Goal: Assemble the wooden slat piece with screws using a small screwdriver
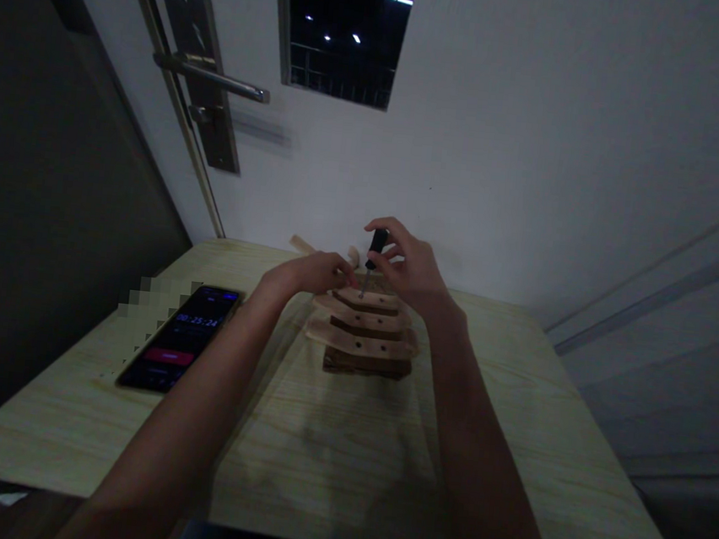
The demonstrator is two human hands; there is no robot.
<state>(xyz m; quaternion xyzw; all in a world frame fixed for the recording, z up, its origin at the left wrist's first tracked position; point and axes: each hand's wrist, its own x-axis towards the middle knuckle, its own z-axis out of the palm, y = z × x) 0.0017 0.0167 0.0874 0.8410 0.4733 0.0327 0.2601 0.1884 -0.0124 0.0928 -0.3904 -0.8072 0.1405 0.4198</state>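
Observation:
My right hand [408,261] is closed round the black handle of a screwdriver [377,247], held nearly upright. Its tip meets a screw in the far slat of a small wooden piece [365,342], which has several pale, angled slats across a darker brown base [366,363]. Dark holes or screw heads show in pairs along the slats. My left hand [327,272] rests at the far left end of the slats, close to the screwdriver's tip. Its fingers are bent together, and what they pinch, if anything, is too small to make out.
A phone [181,337] showing a running timer lies on the left of the pale wooden table [498,418]. Behind my left hand are a loose wooden strip [302,244] and a small pale piece [353,256]. A white door with a metal handle [225,80] stands beyond the table.

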